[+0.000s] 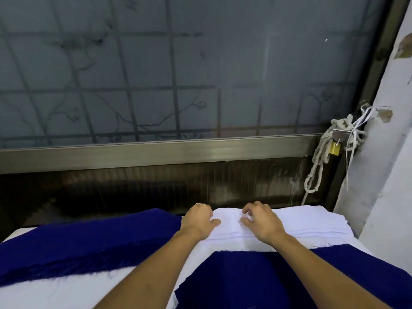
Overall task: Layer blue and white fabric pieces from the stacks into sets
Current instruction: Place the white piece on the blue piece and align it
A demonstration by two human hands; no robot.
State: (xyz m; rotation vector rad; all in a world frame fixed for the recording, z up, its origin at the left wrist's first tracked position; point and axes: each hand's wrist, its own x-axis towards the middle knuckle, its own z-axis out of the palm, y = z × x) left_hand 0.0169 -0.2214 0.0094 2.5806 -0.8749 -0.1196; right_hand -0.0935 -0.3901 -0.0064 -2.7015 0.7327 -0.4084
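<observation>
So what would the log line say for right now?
hands: left, right on white stack | pinching top sheet | blue piece nearest | blue stack left

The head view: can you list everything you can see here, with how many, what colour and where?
White stack: one, white, far right of the table, under both hands.
Blue stack: one, dark blue, frayed near edge, left of the white stack.
Blue piece: one, dark blue, nearest the camera, partly under the forearms.
Window: one, frosted grey with a bar grid behind it, across the back.
Rope: one bundle, white, hanging at the window's right end.
Padlock: one, brass, among the rope.
Wall: one, white with chipped patches, far right.
Left hand: one, on the white stack's left edge, a ring on one finger.
Right hand: one, fingers curled on the white stack.
</observation>
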